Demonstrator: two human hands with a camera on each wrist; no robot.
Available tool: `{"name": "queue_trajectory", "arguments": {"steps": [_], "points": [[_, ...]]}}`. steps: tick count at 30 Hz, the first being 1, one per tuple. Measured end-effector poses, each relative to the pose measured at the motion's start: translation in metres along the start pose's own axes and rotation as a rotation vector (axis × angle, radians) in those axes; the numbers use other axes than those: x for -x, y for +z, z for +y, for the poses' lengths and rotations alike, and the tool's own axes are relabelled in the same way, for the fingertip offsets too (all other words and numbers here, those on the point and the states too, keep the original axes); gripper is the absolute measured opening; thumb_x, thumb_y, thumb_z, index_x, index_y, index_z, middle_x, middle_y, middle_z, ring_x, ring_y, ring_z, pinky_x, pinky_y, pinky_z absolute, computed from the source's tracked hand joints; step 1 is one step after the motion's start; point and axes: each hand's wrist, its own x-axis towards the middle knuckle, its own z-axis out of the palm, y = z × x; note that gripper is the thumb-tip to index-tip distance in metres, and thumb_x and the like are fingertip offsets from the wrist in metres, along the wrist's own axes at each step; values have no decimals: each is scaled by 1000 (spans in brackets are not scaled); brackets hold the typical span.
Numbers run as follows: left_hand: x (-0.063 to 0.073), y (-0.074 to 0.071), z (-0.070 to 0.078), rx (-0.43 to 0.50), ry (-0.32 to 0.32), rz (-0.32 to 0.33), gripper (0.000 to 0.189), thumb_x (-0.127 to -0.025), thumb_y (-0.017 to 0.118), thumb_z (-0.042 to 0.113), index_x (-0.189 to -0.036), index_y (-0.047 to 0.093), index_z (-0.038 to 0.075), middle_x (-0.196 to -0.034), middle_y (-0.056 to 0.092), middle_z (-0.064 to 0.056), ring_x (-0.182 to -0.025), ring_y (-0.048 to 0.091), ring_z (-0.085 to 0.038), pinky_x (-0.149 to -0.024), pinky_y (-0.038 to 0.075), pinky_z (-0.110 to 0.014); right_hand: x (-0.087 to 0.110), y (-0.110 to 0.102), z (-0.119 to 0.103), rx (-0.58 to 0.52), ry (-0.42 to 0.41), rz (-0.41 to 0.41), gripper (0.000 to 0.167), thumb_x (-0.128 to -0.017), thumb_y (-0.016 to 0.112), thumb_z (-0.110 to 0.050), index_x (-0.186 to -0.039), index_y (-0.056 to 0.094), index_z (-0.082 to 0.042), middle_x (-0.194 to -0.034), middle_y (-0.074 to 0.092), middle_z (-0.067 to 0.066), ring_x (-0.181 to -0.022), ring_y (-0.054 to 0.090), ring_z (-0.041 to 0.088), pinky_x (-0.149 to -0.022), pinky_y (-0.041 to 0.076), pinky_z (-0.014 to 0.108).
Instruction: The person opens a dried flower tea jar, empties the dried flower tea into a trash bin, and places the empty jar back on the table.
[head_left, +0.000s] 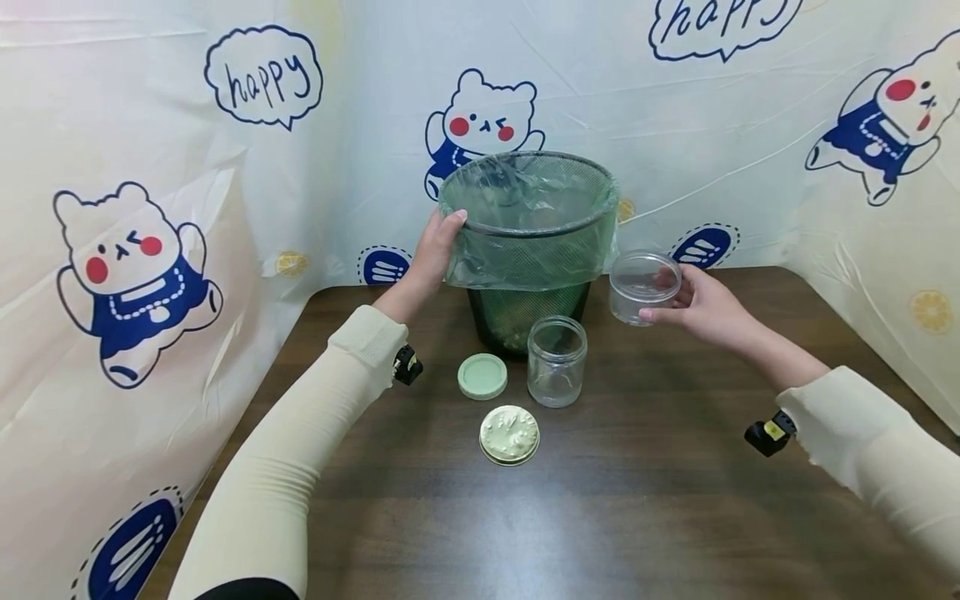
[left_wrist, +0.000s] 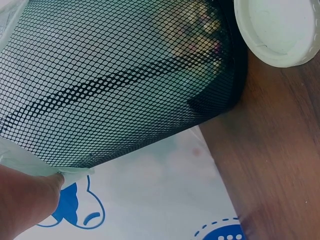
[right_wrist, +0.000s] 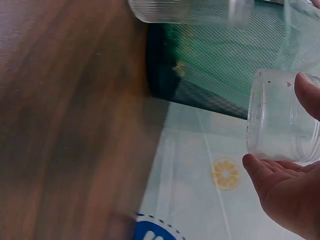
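Observation:
A black mesh wastebasket (head_left: 517, 321) lined with a green translucent bag (head_left: 525, 258) stands at the back of the table. My left hand (head_left: 437, 250) grips its rim at the left side; in the left wrist view the thumb (left_wrist: 35, 195) lies against the bag's edge. My right hand (head_left: 701, 308) holds a short clear jar (head_left: 641, 292) just right of the wastebasket, thumb on one side and fingers on the other. Seen from the right wrist, the jar (right_wrist: 275, 115) is see-through with a few small specks on its wall.
In front of the wastebasket stands a taller clear jar (head_left: 557, 367). Left of it lies a pale green lid (head_left: 482, 377), and nearer me a gold-rimmed lid (head_left: 509, 433) with a lumpy pale top. A printed cloth (head_left: 360, 167) hangs around the brown table (head_left: 637, 500).

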Motion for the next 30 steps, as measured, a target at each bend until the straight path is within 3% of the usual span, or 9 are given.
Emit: {"name": "queue_trajectory", "arguments": {"steps": [6, 17, 24, 30], "points": [[1, 0, 0, -5, 4, 7, 59, -97, 42, 35, -145, 30, 1, -131, 39, -22, -113, 42, -19, -101, 33, -35, 3, 13, 11, 57, 6, -39, 68, -86, 76, -19, -134, 37, 11, -132, 48, 27, -122, 50, 38, -90, 47, 33], [0, 2, 1, 6, 11, 3, 57, -97, 42, 33, -142, 33, -1, -126, 40, -24, -109, 43, -19, -100, 33, -34, 10, 35, 31, 90, 65, -96, 73, -86, 76, -30, -133, 39, 10, -125, 53, 28, -113, 53, 38, -91, 44, 50], [-1, 1, 1, -2, 12, -1, 57, -97, 41, 34, -143, 32, 0, -127, 40, -22, -110, 43, -18, -100, 33, -34, 10, 46, 41, 96, 90, -131, 79, -85, 76, -32, -136, 35, 13, -124, 52, 28, -113, 51, 38, -93, 42, 52], [-2, 1, 0, 2, 17, -3, 54, -98, 41, 33, -139, 35, -2, -116, 45, -13, -107, 45, -19, -98, 35, -34, 11, 54, 49, 122, 101, -157, 81, -86, 76, -33, -136, 34, 14, -120, 52, 27, -107, 51, 36, -88, 44, 47]]}}
